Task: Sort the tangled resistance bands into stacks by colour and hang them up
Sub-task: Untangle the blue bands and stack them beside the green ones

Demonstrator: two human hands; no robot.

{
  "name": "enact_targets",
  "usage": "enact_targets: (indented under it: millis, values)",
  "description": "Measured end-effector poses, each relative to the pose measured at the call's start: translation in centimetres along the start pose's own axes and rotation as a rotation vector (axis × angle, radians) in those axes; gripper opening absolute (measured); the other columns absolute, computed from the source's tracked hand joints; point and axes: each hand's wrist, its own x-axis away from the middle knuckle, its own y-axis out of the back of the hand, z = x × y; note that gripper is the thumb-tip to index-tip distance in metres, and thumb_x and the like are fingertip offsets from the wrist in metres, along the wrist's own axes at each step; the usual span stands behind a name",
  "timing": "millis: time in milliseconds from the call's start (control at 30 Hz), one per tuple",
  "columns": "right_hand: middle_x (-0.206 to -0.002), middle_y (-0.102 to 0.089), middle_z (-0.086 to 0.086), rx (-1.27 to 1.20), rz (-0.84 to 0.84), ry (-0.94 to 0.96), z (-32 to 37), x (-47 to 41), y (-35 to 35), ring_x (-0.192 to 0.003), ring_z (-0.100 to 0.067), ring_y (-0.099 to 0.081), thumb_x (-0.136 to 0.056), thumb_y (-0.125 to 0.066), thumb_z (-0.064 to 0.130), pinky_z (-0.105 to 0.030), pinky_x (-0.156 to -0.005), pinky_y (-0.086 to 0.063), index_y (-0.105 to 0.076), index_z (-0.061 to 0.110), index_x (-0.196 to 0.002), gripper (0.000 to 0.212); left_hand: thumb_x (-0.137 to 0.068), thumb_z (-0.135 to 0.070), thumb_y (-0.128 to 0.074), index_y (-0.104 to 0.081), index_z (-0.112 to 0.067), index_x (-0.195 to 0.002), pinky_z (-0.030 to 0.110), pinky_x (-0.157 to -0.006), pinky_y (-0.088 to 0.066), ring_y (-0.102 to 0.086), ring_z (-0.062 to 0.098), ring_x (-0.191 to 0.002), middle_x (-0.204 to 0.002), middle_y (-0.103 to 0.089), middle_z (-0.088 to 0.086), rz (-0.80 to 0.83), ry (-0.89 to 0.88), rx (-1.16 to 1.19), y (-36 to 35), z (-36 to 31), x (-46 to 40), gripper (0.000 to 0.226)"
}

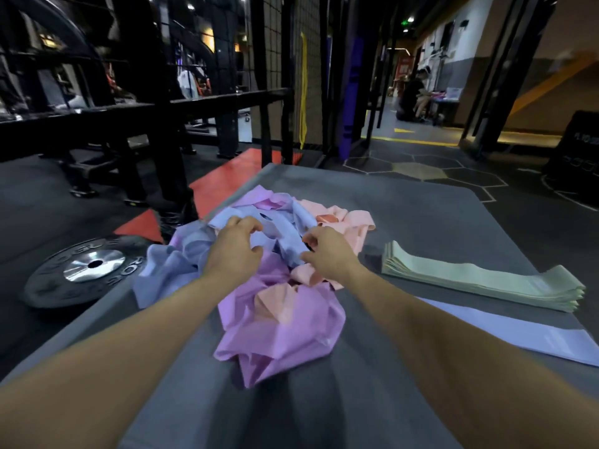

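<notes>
A grey mat (405,222) fills the centre and lower frame, lying on a dark gym floor (486,176) with hexagon lines. Black racks and mesh panels (181,76) stand across the upper left. At mid-left a black weight plate (87,270) with a silver hub lies flat on the floor, touching the mat's edge. At frame centre sits the tangled heap of bands (275,286): purple nearest the camera, pale blue at left and middle, peach at the far right. At mid-right a neat stack of pale green bands (479,281) lies flat on the mat, apart from the heap. Just below it a single pale blue band (525,333) lies flat. A yellow band (303,89) hangs from the mesh at upper centre. The left hand (235,251), fingers curled, grips pale blue folds at the heap's top. The right hand (327,251), fingers curled, pinches blue material beside it.
</notes>
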Motion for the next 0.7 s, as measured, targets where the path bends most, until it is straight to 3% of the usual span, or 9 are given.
enact_targets:
  millis: [67,333,433,567,700]
  values:
    - [-0.105,-0.059,-0.015,0.059,0.005,-0.015,0.4,-1.0,-1.4,-0.095,-0.032,-0.058,-0.084,-0.060,0.012,-0.032,-0.074,-0.046,-0.058,0.006,-0.107,0.025,-0.079,-0.001,-0.061,-0.058,-0.009,-0.113,0.045,-0.089,-0.046,-0.056,0.030,-0.101,-0.115,-0.050,0.012,0.005,0.006,0.003,0.2,1.1,-0.4,0.035]
    - [-0.111,-0.062,-0.011,0.187,0.025,-0.266,-0.2,-3.1,-4.6,-0.104,-0.032,-0.057,-0.084,-0.057,0.022,-0.032,-0.074,-0.039,-0.055,0.010,-0.105,0.024,-0.083,-0.008,-0.059,-0.057,-0.016,-0.114,0.045,-0.092,-0.045,-0.056,0.023,-0.102,-0.118,-0.050,0.004,0.031,0.050,0.022,-0.6,3.4,-0.7,0.033]
    - [-0.106,-0.063,-0.012,0.177,0.042,-0.283,0.0,-3.2,-4.7,-0.093,-0.031,-0.056,-0.084,-0.055,0.017,-0.032,-0.072,-0.038,-0.049,0.014,-0.085,0.007,-0.083,-0.008,-0.059,-0.056,-0.016,-0.115,0.044,-0.093,-0.045,-0.056,0.022,-0.102,-0.117,-0.050,0.004,0.046,0.063,0.025,-0.4,3.5,-0.5,0.033]
    - [-0.079,-0.055,-0.007,0.144,-0.009,-0.220,0.2,-2.6,-3.5,-0.080,-0.028,-0.046,-0.086,-0.051,0.009,-0.033,-0.068,-0.037,-0.043,0.015,-0.068,0.021,-0.084,-0.008,-0.058,-0.056,-0.015,-0.116,0.041,-0.093,-0.046,-0.056,0.021,-0.102,-0.118,-0.051,0.005,0.064,0.070,0.026,0.3,3.2,-0.1,0.032]
    - [-0.074,-0.054,-0.009,0.051,-0.119,-0.073,1.4,-1.2,-0.2,-0.076,-0.029,-0.052,-0.083,-0.057,0.009,-0.031,-0.060,-0.035,-0.049,0.012,-0.065,0.019,-0.084,-0.007,-0.060,-0.057,-0.011,-0.115,0.040,-0.092,-0.046,-0.056,0.024,-0.103,-0.118,-0.052,0.007,0.056,0.048,0.053,1.6,1.5,0.2,0.032]
